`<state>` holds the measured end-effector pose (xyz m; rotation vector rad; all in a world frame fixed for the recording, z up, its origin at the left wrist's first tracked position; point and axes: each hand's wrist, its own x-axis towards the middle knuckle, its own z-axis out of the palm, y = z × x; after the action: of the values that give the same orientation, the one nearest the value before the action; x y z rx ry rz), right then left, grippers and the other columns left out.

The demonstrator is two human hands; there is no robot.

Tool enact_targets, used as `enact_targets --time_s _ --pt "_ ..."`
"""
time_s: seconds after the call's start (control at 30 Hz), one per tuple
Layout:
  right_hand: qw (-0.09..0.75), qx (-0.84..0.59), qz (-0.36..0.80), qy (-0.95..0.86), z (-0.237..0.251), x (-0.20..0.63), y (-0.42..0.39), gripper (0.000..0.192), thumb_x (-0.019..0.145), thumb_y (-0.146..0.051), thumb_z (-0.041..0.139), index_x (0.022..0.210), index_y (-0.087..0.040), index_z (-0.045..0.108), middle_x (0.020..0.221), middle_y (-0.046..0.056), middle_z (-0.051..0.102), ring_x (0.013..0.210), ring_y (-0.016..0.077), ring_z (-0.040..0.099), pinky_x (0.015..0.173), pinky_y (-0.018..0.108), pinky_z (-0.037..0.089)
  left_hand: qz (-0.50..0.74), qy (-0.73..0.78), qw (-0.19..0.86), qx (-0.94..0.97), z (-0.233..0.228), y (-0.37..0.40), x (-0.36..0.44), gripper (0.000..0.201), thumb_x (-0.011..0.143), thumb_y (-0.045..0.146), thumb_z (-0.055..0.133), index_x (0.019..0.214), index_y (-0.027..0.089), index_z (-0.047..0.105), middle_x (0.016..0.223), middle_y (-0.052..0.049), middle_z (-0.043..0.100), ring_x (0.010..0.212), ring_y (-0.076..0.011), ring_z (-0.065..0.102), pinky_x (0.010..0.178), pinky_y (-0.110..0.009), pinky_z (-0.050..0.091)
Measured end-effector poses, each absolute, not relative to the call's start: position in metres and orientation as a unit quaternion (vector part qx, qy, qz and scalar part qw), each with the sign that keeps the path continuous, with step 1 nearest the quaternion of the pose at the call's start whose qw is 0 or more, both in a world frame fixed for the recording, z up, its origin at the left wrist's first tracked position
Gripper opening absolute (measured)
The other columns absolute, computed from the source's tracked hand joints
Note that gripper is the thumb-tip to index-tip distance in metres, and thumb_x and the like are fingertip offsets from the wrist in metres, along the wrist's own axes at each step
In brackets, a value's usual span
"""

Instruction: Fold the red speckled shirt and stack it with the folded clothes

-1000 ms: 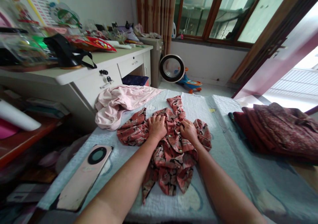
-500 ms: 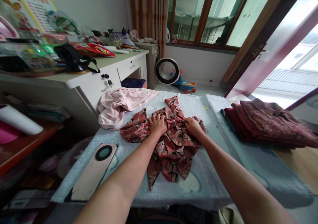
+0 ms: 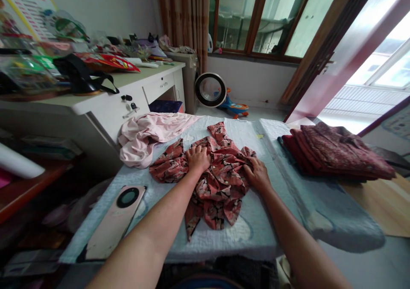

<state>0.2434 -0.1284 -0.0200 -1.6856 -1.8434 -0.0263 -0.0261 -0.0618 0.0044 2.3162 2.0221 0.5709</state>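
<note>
Since a second ago: right hand (image 3: 257, 174) has slid out from the middle of the floral shirt (image 3: 215, 176) to its right edge, and the bunched sleeve there has been drawn in.
Shirt position: crumpled in the centre of the counter (image 3: 256, 229), on the pale blue quilted cover, one sleeve pointing away toward the window side.
Left hand: left hand (image 3: 197, 159) lies palm down on the upper middle of the shirt, fingers curled into the cloth, pinning it so it stays put while the other side is worked.
Right hand: palm down at the right hem, fingers bent onto the fabric edge; whether they pinch a fold or only press it, the view does not show.
Arms: both forearms stretch forward and spread slightly apart, wrists low, elbows near the counter's near edge.
Nearby left: pink garment (image 3: 150, 133) heaped just beyond the shirt's left sleeve; phone (image 3: 115, 220) flat, well apart.
Nearby right: dark red folded clothes (image 3: 333, 152) stacked aside, clear of the shirt.
</note>
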Motion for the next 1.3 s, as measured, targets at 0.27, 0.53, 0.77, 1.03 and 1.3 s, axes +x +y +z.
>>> enact_targets --time_s 0.27,0.53,0.77,1.03,1.3 --pt "0.291 -0.664 -0.006 -0.689 -0.019 0.244 -0.126 0.016 0.084 -0.03 0.054 0.088 -0.018 0.065 0.105 0.013 0.068 0.1 0.0256 0.059 0.091 0.038 0.043 0.178 0.649 -0.005 0.74 0.003 -0.06 -0.025 0.036 0.091 0.035 0.047 0.121 0.023 0.062 0.133 -0.013 0.057 0.129 -0.0345 0.041 0.104 -0.054 0.03" --pt "0.495 -0.69 0.012 -0.527 0.004 0.252 -0.144 0.027 0.09 -0.04 0.045 0.091 -0.02 0.063 0.084 0.007 0.068 0.075 0.0206 0.061 0.071 0.031 0.046 0.171 0.651 -0.005 0.739 0.002 -0.059 -0.025 0.036 0.091 0.034 0.047 0.122 0.025 0.062 0.134 -0.012 0.057 0.13 -0.034 0.041 0.105 -0.054 0.03" --pt "0.562 -0.72 -0.076 -0.399 0.004 0.275 -0.144 0.028 0.086 -0.036 0.049 0.102 -0.016 0.061 0.088 0.008 0.065 0.076 0.021 0.06 0.075 0.034 0.048 0.181 0.649 -0.005 0.739 0.0 -0.058 -0.025 0.036 0.09 0.032 0.047 0.122 0.023 0.061 0.134 -0.013 0.056 0.129 -0.0346 0.041 0.104 -0.055 0.029" --pt "0.423 -0.635 -0.027 -0.646 -0.005 0.256 -0.139 0.042 0.09 -0.047 0.049 0.113 -0.016 0.064 0.118 0.015 0.063 0.116 0.0279 0.054 0.105 0.044 0.039 0.176 0.651 -0.003 0.738 0.005 -0.061 -0.024 0.034 0.091 0.032 0.046 0.121 0.023 0.061 0.131 -0.014 0.057 0.128 -0.035 0.042 0.104 -0.055 0.03" --pt "0.228 -0.632 -0.001 -0.741 -0.014 0.244 -0.145 0.063 0.078 -0.05 0.066 0.129 -0.016 0.058 0.135 0.018 0.057 0.124 0.0376 0.048 0.104 0.052 0.038 0.158 0.657 -0.024 0.737 0.004 -0.06 -0.023 0.033 0.092 0.033 0.045 0.12 0.024 0.06 0.133 -0.011 0.057 0.128 -0.0329 0.042 0.104 -0.051 0.031"
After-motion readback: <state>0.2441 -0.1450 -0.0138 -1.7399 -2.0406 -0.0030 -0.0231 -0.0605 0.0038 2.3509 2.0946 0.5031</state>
